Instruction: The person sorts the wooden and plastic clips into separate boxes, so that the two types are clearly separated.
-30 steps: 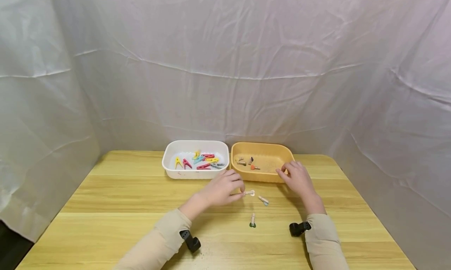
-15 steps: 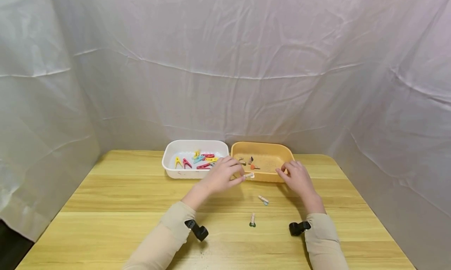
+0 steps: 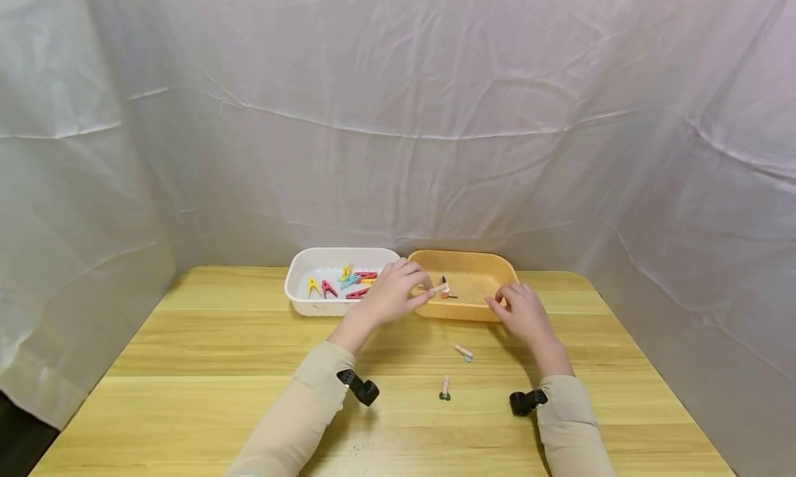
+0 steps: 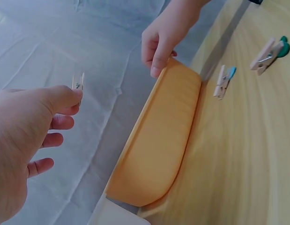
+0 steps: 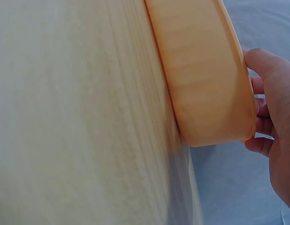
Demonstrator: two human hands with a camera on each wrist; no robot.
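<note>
A wooden table (image 3: 205, 352) fills the lower part of the head view, with wrinkled white cloth (image 3: 398, 117) hung behind and to both sides of it; at the far edge stand two tubs side by side, just beside each other: a white tub (image 3: 298, 301) on the left holding coloured plastic pegs (image 3: 348, 283) in yellow, red and blue, and an orange tub (image 3: 463, 310) on the right with a few small clips lying on its floor (image 3: 479, 287).

The right hand (image 3: 525, 314) grips the near right rim of the orange tub, thumb on the outside wall and fingers curled over the edge, as the right wrist view shows; the left hand (image 3: 392, 294) hangs over the near left part of the same tub, thumb and forefinger pinching a small wooden clothespin (image 3: 440, 287), the other fingers loosely curled below; in the left wrist view the clothespin (image 4: 78, 82) stands upright out of the pinch.

On the bare table in front of the orange tub lie two more wooden clips, well apart from the hands: one with a blue tip (image 3: 463, 352) nearer the tub, one with a green tip (image 3: 444, 388) nearer the person; black wrist mounts (image 3: 527, 401) sit on both beige sleeves.
</note>
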